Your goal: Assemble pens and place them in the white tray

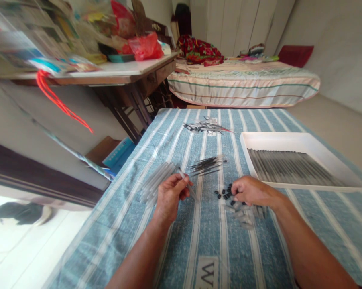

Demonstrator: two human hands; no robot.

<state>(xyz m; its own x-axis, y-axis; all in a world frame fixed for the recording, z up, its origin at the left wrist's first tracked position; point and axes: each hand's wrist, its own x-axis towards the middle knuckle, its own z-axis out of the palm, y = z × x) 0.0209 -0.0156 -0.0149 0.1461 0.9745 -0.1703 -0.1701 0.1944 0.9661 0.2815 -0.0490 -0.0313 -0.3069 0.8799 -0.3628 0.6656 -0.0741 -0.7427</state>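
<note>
My left hand (172, 193) is closed round a slim translucent pen barrel (191, 190), which slants down to the right. Beside that hand lies a bundle of similar clear pen barrels (157, 182). My right hand (249, 190) has its fingers pinched together over a small heap of black pen plugs (219, 196); its fingertips hide whatever they hold. Just below it are clear, short pen caps (244, 216), partly under the hand. Between and beyond my hands lies a pile of dark pen refills (205, 164).
A white box (304, 186) on the right holds a row of finished-looking pens (289, 166). Farther back is a loose pile of thin dark sticks (208, 127). The striped tablecloth (181, 249) covers the table. A cluttered desk (114, 74) stands left, a bed (244, 84) behind.
</note>
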